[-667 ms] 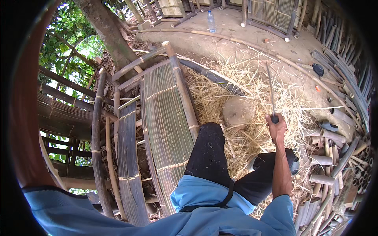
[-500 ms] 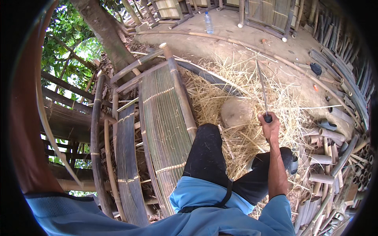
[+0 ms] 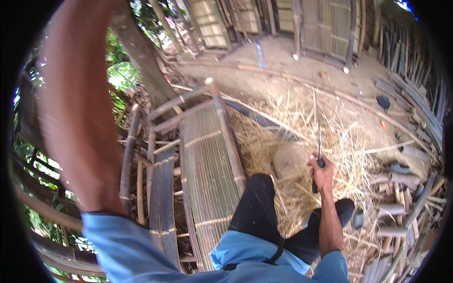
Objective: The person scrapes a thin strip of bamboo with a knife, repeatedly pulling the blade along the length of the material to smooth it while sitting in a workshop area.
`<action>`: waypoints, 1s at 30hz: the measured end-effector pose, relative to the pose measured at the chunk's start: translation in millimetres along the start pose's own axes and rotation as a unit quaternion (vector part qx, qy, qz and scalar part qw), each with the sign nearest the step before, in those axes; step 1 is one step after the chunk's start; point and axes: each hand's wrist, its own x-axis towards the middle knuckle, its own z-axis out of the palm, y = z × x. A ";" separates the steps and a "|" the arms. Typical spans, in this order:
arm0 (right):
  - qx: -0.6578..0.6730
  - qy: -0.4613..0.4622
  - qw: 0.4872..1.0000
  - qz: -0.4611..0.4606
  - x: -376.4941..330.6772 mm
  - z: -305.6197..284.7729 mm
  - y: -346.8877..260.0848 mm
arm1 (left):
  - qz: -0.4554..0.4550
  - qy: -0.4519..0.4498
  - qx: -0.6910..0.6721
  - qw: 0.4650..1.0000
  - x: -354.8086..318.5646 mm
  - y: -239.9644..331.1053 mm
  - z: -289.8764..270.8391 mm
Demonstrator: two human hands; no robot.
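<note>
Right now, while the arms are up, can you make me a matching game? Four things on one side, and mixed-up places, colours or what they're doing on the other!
Things:
1. right hand
2. plastic bottle
3. round block
4. trousers

Matches:
A. sitting among pale strips
B. black
C. gripping a dark handle
D. standing on bare ground

Right pairs: 1-C, 2-D, 3-A, 4-B

A clear plastic bottle [image 3: 260, 54] stands on the ground [image 3: 283, 56] near bamboo panels [image 3: 327, 28]; a tree trunk [image 3: 141, 59] rises at upper left.
</note>
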 end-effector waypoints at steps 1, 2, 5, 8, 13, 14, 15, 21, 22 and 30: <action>0.046 -0.020 0.999 0.009 0.4 7.9 -11.0 | 0.003 0.031 -0.026 0.999 -3.9 -0.4 -9.0; 0.070 -0.017 0.997 0.020 1.6 14.0 -21.9 | -0.004 0.059 -0.060 0.996 -16.1 -2.8 -12.9; 0.169 -0.020 0.985 0.004 20.7 30.9 -54.1 | -0.081 0.124 -0.228 0.962 -65.4 8.5 -14.8; 0.271 -0.067 0.960 0.009 24.9 67.7 -96.5 | -0.309 0.106 -0.426 0.844 -138.1 39.8 -14.0; 0.394 0.012 0.918 0.029 35.1 93.1 -79.8 | -0.558 0.079 -0.490 0.664 -254.4 63.9 -25.6; 0.389 0.005 0.921 0.030 34.6 98.3 -69.4 | -0.560 0.088 -0.486 0.665 -274.7 62.6 -27.9; 0.375 0.037 0.926 0.031 29.8 101.2 -59.4 | -0.557 0.058 -0.499 0.661 -291.7 64.1 -32.4; 0.321 0.085 0.941 0.058 34.8 62.8 -22.4 | -0.467 0.218 -0.409 0.753 -293.7 -8.8 -135.1; 0.308 0.078 0.947 0.043 41.3 52.8 -16.9 | -0.504 0.330 -0.404 0.688 -290.5 -34.1 -163.6; 0.213 -0.041 0.975 0.040 32.6 100.3 -79.8 | -0.403 0.457 -0.430 0.666 -244.9 -219.6 -480.1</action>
